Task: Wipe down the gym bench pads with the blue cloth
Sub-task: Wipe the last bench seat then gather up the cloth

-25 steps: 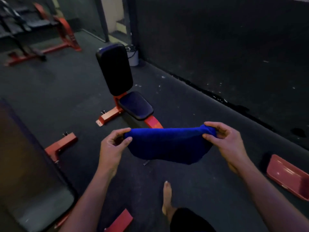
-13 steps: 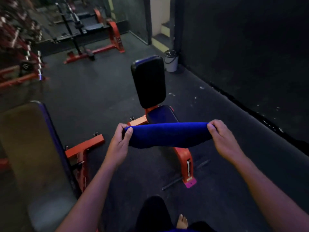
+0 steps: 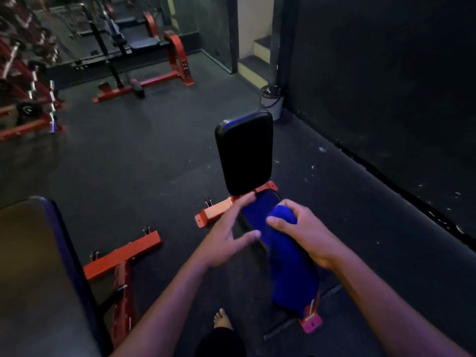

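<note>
A red-framed gym bench stands in front of me with an upright black back pad (image 3: pixel 244 155) and a low dark seat pad (image 3: pixel 260 210). My right hand (image 3: pixel 301 233) grips the blue cloth (image 3: pixel 291 266), which hangs down in a long fold over the seat's near end. My left hand (image 3: pixel 229 233) is free of the cloth, fingers spread, hovering over the seat pad's left edge. Part of the seat is hidden behind both hands and the cloth.
A second bench pad (image 3: pixel 38 279) on a red frame (image 3: pixel 123 256) fills the lower left. A white bucket (image 3: pixel 271 99) stands by the dark wall on the right. More red gym machines (image 3: pixel 144 73) stand at the back. My bare foot (image 3: pixel 222 322) rests on the floor.
My left hand let go of the cloth, which had been stretched between both hands. The right hand now holds it alone, hanging down. I have moved closer to the bench.
</note>
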The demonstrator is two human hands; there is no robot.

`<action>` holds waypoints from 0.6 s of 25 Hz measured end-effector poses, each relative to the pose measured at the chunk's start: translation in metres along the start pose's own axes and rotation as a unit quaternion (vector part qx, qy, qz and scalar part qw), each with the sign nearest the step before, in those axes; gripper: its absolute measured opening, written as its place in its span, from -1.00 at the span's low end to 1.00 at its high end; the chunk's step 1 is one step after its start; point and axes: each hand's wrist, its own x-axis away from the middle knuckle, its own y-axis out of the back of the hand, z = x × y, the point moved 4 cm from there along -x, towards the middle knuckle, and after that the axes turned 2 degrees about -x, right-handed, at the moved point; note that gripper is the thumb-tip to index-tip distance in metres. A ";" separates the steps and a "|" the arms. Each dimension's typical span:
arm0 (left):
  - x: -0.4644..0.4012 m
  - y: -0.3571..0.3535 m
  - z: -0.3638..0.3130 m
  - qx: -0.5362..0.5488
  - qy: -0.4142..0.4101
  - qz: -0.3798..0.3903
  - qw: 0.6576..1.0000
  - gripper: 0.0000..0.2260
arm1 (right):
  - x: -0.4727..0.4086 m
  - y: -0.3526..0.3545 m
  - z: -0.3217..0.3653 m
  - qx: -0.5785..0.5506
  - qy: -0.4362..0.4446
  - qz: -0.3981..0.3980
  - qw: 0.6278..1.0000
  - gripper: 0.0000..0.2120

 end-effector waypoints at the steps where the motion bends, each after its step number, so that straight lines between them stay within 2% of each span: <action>1: -0.016 0.013 -0.004 0.030 -0.013 0.049 0.998 -0.34 | -0.019 -0.008 0.011 0.022 0.003 0.033 0.999 -0.82; 3: -0.047 0.038 -0.007 0.092 -0.007 0.109 0.990 -0.43 | -0.055 -0.012 0.036 0.025 0.033 0.047 0.998 -0.76; 5: -0.081 0.060 -0.005 0.111 0.008 0.142 0.984 -0.65 | -0.087 0.007 0.051 0.005 0.051 0.011 0.999 -0.65; 7: -0.110 0.074 0.002 0.112 0.023 0.127 0.985 -0.81 | -0.109 0.031 0.044 0.022 -0.001 0.021 1.000 -0.52; 8: -0.121 0.077 0.006 0.135 0.036 0.106 0.984 -0.82 | -0.115 0.038 0.034 0.065 -0.044 0.061 0.995 -0.49; 10: -0.141 0.085 0.014 0.183 0.065 0.079 0.978 -0.81 | -0.123 0.046 0.004 0.150 -0.119 0.138 0.972 -0.53; 11: -0.149 0.089 0.021 0.190 0.073 0.067 0.977 -0.81 | -0.127 0.048 -0.008 0.147 -0.125 0.138 0.971 -0.60; 13: -0.169 0.104 0.036 0.183 0.082 0.049 0.978 -0.80 | -0.145 0.052 -0.020 0.032 -0.087 0.061 0.994 -0.72; 14: -0.180 0.112 0.040 0.175 0.087 0.036 0.980 -0.80 | -0.158 0.056 -0.021 -0.063 -0.062 0.004 0.996 -0.72; 15: -0.191 0.120 0.045 0.173 0.092 0.020 0.980 -0.80 | -0.171 0.059 -0.023 -0.174 -0.041 -0.040 0.983 -0.68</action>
